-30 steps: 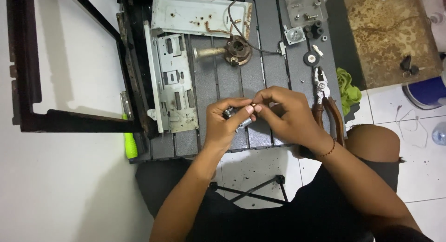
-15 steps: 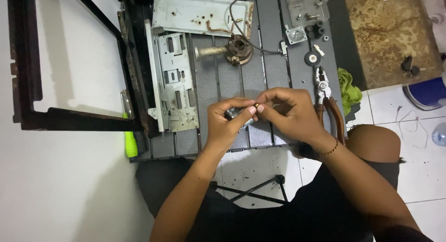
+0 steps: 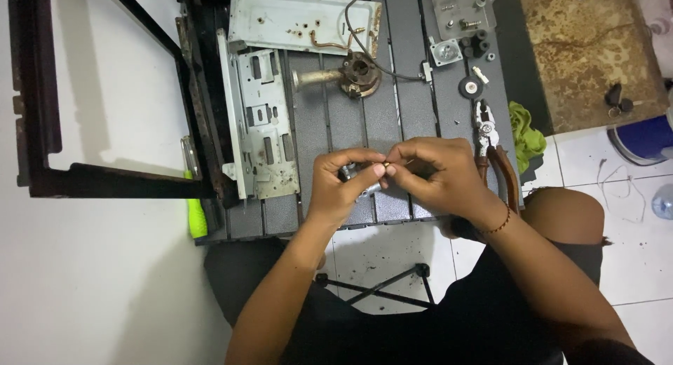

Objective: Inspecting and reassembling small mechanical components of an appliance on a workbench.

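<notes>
Change: barely any since the earlier frames — both hands stay at the table's near edge, fingertips still pinched together on the same small part.
Left hand (image 3: 341, 186): centre frame, thumb and forefinger pinching the small metal fitting (image 3: 366, 174) from the left.
Right hand (image 3: 438, 174): just right of centre, fingertips closed on the fitting's brass-coloured tip, touching the left hand's fingers; beaded bracelet (image 3: 495, 226) on the wrist.
Fitting: mid-frame, held just above the dark slatted work table (image 3: 329, 120); mostly hidden by fingers — exact shape unclear.
Pliers (image 3: 491, 148): right of the right hand, lying on the table, brown handles toward the person.
Green cloth (image 3: 526, 134): right table edge, beside the pliers.
Burner tube (image 3: 343, 72): upper centre, wire attached.
Perforated metal bracket (image 3: 259, 120): left of centre, lying flat.
Metal panel (image 3: 301, 18): top of frame.
Green-handled tool (image 3: 196, 214): lower left table edge.
Dark frame (image 3: 42, 92): upper left, on white floor.
</notes>
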